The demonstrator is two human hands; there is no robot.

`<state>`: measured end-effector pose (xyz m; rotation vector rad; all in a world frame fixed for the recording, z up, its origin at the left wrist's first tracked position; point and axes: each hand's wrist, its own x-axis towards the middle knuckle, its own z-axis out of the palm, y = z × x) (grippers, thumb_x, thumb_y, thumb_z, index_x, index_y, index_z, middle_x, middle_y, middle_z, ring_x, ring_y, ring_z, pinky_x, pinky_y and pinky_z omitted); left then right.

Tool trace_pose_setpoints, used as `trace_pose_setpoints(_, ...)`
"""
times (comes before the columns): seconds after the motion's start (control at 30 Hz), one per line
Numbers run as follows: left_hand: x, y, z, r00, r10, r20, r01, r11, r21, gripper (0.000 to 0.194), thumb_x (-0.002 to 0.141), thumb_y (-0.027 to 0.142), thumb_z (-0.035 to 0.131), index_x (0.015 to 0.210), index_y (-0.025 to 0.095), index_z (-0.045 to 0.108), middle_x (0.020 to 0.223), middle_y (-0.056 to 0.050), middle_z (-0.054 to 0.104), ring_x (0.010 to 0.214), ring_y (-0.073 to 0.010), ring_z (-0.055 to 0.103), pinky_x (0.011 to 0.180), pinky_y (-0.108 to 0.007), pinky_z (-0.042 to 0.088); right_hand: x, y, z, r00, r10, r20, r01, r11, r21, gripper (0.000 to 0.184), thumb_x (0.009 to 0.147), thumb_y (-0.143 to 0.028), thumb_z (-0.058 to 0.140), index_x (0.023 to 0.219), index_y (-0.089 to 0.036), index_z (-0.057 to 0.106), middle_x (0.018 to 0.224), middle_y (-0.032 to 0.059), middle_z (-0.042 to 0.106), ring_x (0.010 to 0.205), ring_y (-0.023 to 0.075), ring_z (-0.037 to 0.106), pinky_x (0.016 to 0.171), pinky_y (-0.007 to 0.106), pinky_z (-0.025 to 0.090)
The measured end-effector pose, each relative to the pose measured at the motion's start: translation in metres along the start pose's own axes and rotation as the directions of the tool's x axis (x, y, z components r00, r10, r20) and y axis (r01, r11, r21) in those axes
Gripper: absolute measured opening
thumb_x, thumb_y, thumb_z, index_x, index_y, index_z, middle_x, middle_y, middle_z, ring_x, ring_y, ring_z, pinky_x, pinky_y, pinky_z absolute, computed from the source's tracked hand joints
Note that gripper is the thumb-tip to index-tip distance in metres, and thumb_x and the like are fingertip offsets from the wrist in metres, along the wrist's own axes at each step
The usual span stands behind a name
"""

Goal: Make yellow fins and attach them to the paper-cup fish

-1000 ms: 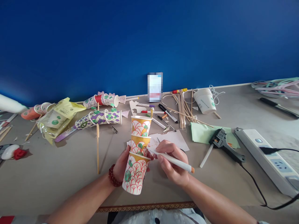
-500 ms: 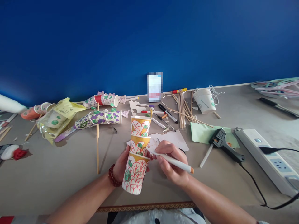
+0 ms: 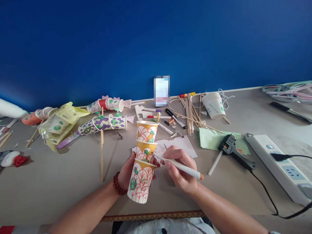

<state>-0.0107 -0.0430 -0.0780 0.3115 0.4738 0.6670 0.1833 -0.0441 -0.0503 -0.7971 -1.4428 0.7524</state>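
Note:
My left hand, with a red bead bracelet on the wrist, is wrapped round a chain of three decorated paper cups patterned with red scales, orange tops and green spots. It holds them tilted above the table. My right hand grips a white marker with an orange end cap. The marker's tip touches the middle cup's right side.
Finished cup fish on sticks lie at the left by a yellow packet. Markers, wooden sticks, stacked plain cups, white paper, a black glue gun and a white power strip lie behind and to the right.
The marker in my right hand has shifted very slightly against the middle cup. The cups and my left hand stay as they were.

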Motion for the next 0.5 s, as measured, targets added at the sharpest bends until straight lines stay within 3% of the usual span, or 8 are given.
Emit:
trace_pose_setpoints(0.2, -0.001, 0.002, 0.002, 1.000, -0.013, -0.005, 0.013, 1.000, -0.010, 0.063, 0.102, 0.056, 0.029, 0.114, 0.015, 0.074, 0.099, -0.009, 0.078, 0.060, -0.0184, 0.074, 0.055, -0.024, 0.055, 0.000, 0.000, 0.001, 1.000, -0.017, 0.018, 0.017, 1.000, -0.002, 0.006, 0.089, -0.018, 0.057, 0.089, -0.022, 0.061, 0.075, 0.0043, 0.066, 0.065, 0.0183, 0.061, 0.058, 0.033, 0.050)
trace_pose_setpoints(0.37, 0.000, 0.002, 0.009, 0.993, -0.019, -0.115, 0.021, 1.000, 0.018, 0.094, 0.101, 0.053, -0.007, 0.105, 0.013, 0.077, 0.093, -0.008, 0.078, 0.056, -0.0162, 0.072, 0.050, -0.023, 0.052, 0.000, 0.000, 0.001, 1.000, -0.004, 0.013, 0.004, 1.000, 0.012, 0.009, 0.090, -0.018, 0.055, 0.091, -0.024, 0.061, 0.072, 0.0047, 0.064, 0.063, 0.0204, 0.059, 0.056, 0.035, 0.049)
trace_pose_setpoints(0.5, 0.003, 0.004, 0.018, 0.987, 0.006, -0.160, -0.003, 1.000, 0.014, 0.102, 0.100, 0.048, -0.017, 0.095, 0.015, 0.080, 0.091, -0.006, 0.078, 0.055, -0.0142, 0.072, 0.049, -0.022, 0.052, 0.002, -0.001, 0.000, 0.999, -0.036, 0.020, 0.036, 0.999, 0.024, 0.010, 0.090, -0.018, 0.053, 0.092, -0.024, 0.060, 0.071, 0.0059, 0.063, 0.063, 0.0208, 0.058, 0.055, 0.036, 0.047)
